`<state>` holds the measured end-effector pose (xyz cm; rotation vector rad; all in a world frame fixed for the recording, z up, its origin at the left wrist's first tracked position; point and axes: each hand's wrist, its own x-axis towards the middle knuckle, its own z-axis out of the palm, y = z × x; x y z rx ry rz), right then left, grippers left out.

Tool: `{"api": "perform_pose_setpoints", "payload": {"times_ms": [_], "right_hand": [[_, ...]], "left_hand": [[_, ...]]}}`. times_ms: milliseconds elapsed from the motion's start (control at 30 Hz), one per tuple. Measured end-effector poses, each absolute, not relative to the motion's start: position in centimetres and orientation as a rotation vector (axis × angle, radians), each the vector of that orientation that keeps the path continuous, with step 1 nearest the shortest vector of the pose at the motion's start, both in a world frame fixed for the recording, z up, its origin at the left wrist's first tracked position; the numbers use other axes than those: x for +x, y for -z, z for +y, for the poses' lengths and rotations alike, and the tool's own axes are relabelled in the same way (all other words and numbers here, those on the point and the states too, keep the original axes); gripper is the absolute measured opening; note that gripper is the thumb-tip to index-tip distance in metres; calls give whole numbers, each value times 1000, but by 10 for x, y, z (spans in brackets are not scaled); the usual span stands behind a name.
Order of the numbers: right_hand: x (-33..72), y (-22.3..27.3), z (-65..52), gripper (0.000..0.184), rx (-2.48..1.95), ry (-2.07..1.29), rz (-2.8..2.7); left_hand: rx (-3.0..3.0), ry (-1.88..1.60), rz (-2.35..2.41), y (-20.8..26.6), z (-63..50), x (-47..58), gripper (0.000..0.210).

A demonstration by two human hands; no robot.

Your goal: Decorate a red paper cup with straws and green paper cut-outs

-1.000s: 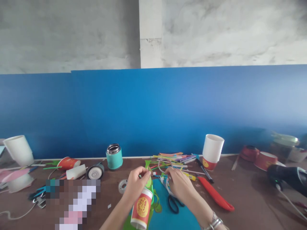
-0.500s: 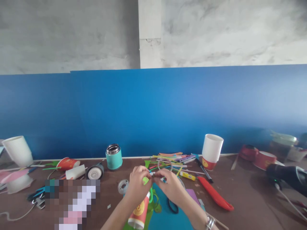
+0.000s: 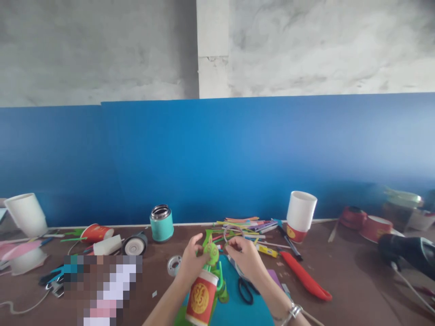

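My left hand [image 3: 194,261] has its thumb and some fingers closed at the edge of a round green paper head [image 3: 211,254] with a drawn face; another finger points up. Below the head is a red and white paper cup [image 3: 201,296] with a gold emblem, tilted, and a green curved straw [image 3: 220,276] sits at its side. My right hand [image 3: 243,254] is apart from the head, fingers bent and pinched together. A thin clear ring [image 3: 234,233] shows just beyond those fingertips; whether they grip it is unclear. Dark-handled scissors [image 3: 245,290] lie below my right hand.
Behind my hands lie many coloured straws and pens [image 3: 251,224]. A yellow glue stick [image 3: 267,250], a red pouch [image 3: 306,277] and stacked paper cups [image 3: 301,216] are on the right. Left are a tape roll [image 3: 174,265], a teal flask [image 3: 161,224] and its lid [image 3: 135,245].
My hands were together at the fingertips and have moved apart. The green head and more of the red cup now show, with the cup more upright.
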<state>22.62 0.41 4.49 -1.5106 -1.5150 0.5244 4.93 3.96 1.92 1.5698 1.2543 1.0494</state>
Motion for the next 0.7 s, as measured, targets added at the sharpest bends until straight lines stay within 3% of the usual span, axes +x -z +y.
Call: {"api": "perform_pose_setpoints", "payload": {"times_ms": [200, 700], "right_hand": [[234, -46, 7, 15, -1462, -507, -1421], [230, -50, 7, 17, -1281, -787, -1299]], "left_hand": [[1271, -1020, 832, -33, 24, 61, 67], [1102, -1005, 735, -34, 19, 67, 66]]}}
